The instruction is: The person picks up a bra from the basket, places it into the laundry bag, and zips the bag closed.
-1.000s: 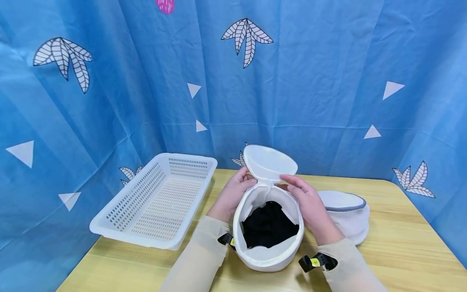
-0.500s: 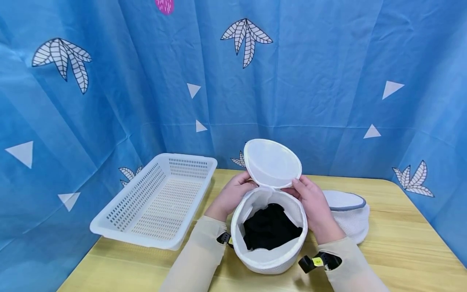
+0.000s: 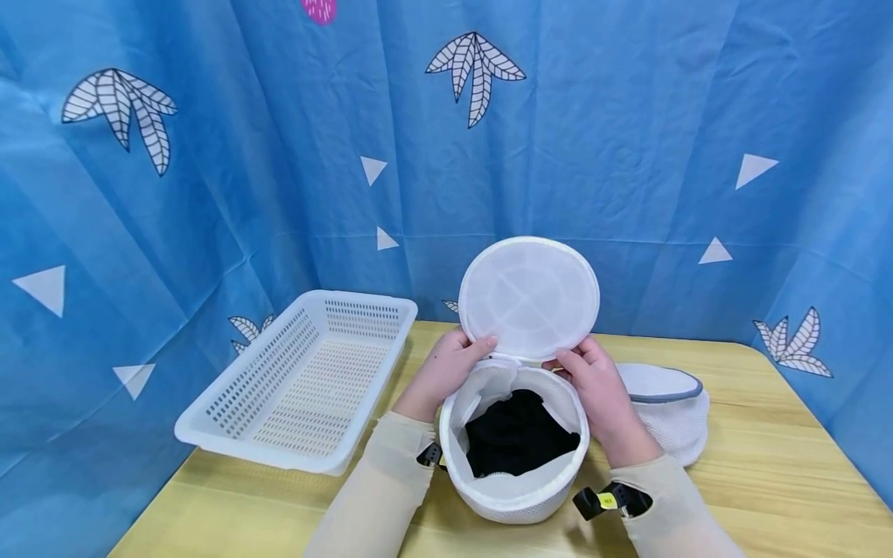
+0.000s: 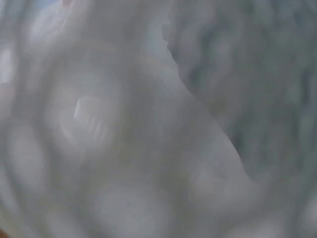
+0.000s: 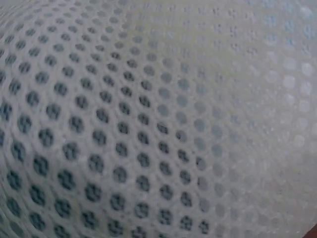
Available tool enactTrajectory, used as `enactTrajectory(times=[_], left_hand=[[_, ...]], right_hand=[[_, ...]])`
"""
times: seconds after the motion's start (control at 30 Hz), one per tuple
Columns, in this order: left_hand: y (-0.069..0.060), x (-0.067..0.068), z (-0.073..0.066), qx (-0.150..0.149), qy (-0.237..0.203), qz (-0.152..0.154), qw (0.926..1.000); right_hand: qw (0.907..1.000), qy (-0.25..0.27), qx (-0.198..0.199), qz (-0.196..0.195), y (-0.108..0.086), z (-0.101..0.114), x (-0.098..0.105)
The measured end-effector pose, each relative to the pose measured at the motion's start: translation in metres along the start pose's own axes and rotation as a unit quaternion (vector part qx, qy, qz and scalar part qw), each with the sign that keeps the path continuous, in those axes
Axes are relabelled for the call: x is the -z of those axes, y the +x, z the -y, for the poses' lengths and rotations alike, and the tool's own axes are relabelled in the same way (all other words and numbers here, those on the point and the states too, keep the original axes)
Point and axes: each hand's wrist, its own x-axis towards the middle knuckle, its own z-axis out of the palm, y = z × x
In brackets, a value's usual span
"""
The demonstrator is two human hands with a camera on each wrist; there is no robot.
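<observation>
A round white mesh laundry bag (image 3: pixel 518 500) stands upright in the head view, its lid (image 3: pixel 529 294) raised at the back. Inside lies a bunched black cloth (image 3: pixel 519 434); its kind cannot be made out. My left hand (image 3: pixel 446 372) pinches the lid's lower left edge near the hinge, thumb in front. On the other side, my right hand (image 3: pixel 603 391) pinches the lower right edge between thumb and fingers. White mesh (image 5: pixel 119 119) fills the right wrist view, with dark cloth behind its holes. In the left wrist view, the mesh (image 4: pixel 124 148) is close and blurred.
A white slotted plastic basket (image 3: pixel 401 318) stands on the wooden table (image 3: pixel 767 465) at the left. Behind my right forearm sits a second white mesh bag (image 3: pixel 673 426) with grey trim. A blue patterned curtain (image 3: pixel 614 155) hangs behind the table.
The lid has swung up and back, from tilted and partly folded to nearly upright, facing me. My right hand has moved from the lid's edge top down to its lower right edge.
</observation>
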Motion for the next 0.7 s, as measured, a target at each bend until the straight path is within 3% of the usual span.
enactTrajectory(times=[0.2, 0.33, 0.43, 0.53, 0.6, 0.7], left_hand=[[0.001, 0.006, 0.001, -0.054, 0.007, 0.044, 0.9975], [0.0, 0.013, 0.002, -0.113, 0.032, 0.079, 0.9899], [0.001, 0.018, 0.005, -0.148, 0.049, 0.102, 0.9826], [0.002, 0.02, 0.007, -0.141, 0.039, 0.12, 0.982], [0.003, 0.021, 0.007, -0.105, 0.026, 0.124, 0.9863], [0.002, 0.022, 0.005, -0.062, 0.005, 0.116, 0.9914]], right_hand=[[0.9981, -0.058, 0.02, -0.003, -0.001, 0.001, 0.002], [0.9922, -0.113, 0.052, 0.004, -0.002, 0.003, 0.006], [0.9882, -0.119, 0.09, 0.035, -0.003, 0.003, 0.012], [0.982, -0.108, 0.133, 0.081, -0.002, 0.0, 0.018], [0.9781, -0.103, 0.149, 0.104, 0.0, -0.002, 0.021], [0.9759, -0.107, 0.156, 0.109, 0.001, -0.003, 0.022]])
